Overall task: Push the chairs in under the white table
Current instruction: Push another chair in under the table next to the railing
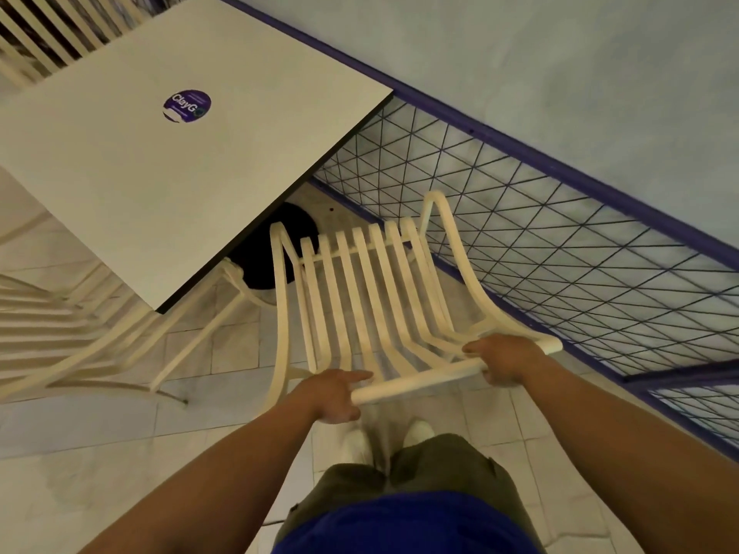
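1. The cream slatted wooden chair (pixel 360 297) stands just beyond the fingers. Its seat front is at the near edge of the white square table (pixel 160 153), and I judge it is not yet tucked under.
2. To do this well, push level and straight through the round top rail (pixel 420 377) with both hands sharing the load. That way the seat slips beneath the tabletop without swinging towards the purple wire-mesh fence (pixel 560 241) beyond the right fingers.
3. The left hand (pixel 336 393) holds the rail's left end. One finger lies along the top and the rest seem curled beneath.
4. The right hand (pixel 506 363) wraps the rail near its other end, fingers closed round it.
5. Both forearms reach forward and down, nearly straight.
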